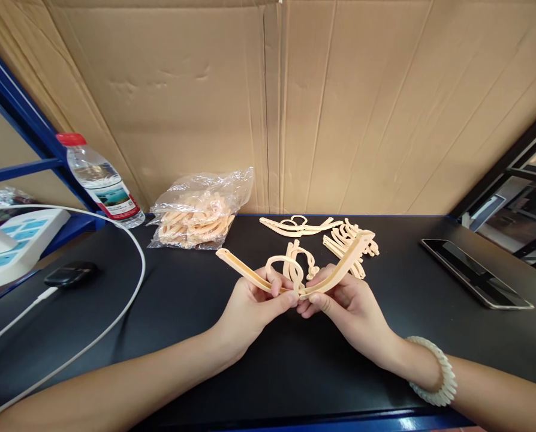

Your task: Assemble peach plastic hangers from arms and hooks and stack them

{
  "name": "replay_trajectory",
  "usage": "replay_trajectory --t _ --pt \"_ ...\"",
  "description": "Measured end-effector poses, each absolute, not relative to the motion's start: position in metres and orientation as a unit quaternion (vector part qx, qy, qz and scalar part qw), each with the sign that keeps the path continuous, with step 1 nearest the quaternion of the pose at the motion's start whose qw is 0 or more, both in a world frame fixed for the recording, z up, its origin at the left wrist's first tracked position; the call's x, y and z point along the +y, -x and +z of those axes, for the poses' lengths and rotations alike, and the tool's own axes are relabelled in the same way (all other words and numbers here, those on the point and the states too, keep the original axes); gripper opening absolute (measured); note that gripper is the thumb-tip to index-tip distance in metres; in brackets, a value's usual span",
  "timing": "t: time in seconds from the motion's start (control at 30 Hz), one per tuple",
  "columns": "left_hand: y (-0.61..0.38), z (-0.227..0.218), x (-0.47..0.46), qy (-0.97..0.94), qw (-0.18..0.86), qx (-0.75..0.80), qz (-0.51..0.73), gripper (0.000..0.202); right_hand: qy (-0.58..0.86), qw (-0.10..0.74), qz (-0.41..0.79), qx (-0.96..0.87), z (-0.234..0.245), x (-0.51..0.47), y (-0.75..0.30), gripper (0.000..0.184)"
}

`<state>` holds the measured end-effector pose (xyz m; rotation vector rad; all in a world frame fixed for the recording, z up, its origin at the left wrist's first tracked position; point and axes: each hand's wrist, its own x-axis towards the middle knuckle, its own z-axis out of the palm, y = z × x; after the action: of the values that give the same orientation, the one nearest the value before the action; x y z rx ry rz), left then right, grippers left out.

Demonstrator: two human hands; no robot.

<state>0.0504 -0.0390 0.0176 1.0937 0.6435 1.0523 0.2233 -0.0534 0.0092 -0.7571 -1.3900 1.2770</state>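
Note:
My left hand (249,305) grips the left arm (241,268) of a peach plastic folding hanger, with its thumb and fingers around the base of the curved hook (277,259). My right hand (357,305) pinches the hanger's right arm (351,258) close to the middle. Both arms meet between my fingertips and slope upward to each side. The joint itself is partly covered by my fingers. Behind it on the table lie loose hooks and arm pieces (313,270). Farther back rests another hanger with its hook (295,225).
A clear bag of peach parts (196,219) and a red-capped water bottle (108,186) stand at the back left. A power strip (23,249), a black charger (70,273) and a white cable (137,279) are left. More pieces (362,240) and a phone (475,273) lie right.

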Motion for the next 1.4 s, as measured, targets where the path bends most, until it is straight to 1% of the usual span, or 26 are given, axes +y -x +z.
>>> replay_trajectory --t 0.17,0.43,0.53,0.73,0.93,1.07,1.13,1.2,1.27,1.33,1.4 --pt "-0.051 0.021 -0.041 -0.483 0.681 0.290 0.468 0.035 0.334 0.527 0.523 -0.581 0.010 -0.054 -0.223 0.018" --pt "-0.052 0.022 -0.043 -0.498 0.668 0.292 0.470 0.034 0.340 0.524 0.511 -0.591 0.008 -0.053 -0.224 0.017" --pt "-0.051 0.021 -0.042 -0.492 0.661 0.318 0.468 0.033 0.345 0.508 0.532 -0.583 0.009 -0.052 -0.226 0.018" --pt "-0.050 0.021 -0.040 -0.499 0.649 0.361 0.447 0.029 0.387 0.460 0.568 -0.563 0.012 -0.046 -0.228 0.024" --pt "-0.043 0.023 -0.030 -0.485 0.622 0.389 0.477 0.030 0.391 0.490 0.568 -0.533 0.012 -0.039 -0.236 0.029" --pt "-0.039 0.019 -0.023 -0.468 0.615 0.413 0.482 0.033 0.410 0.544 0.523 -0.512 0.016 -0.027 -0.249 0.030" --pt "-0.039 0.018 -0.021 -0.469 0.614 0.425 0.473 0.035 0.423 0.546 0.507 -0.516 0.021 -0.019 -0.257 0.030" --pt "-0.039 0.017 -0.021 -0.472 0.609 0.438 0.463 0.038 0.437 0.517 0.510 -0.530 0.027 -0.012 -0.268 0.029" --pt "-0.038 0.018 -0.020 -0.473 0.604 0.452 0.455 0.040 0.449 0.460 0.528 -0.555 0.033 -0.004 -0.280 0.028" --pt "-0.037 0.019 -0.019 -0.468 0.604 0.460 0.453 0.037 0.454 0.396 0.541 -0.588 0.038 0.002 -0.293 0.028" --pt "-0.035 0.021 -0.016 -0.461 0.604 0.462 0.457 0.032 0.449 0.360 0.541 -0.613 0.043 0.006 -0.306 0.029"
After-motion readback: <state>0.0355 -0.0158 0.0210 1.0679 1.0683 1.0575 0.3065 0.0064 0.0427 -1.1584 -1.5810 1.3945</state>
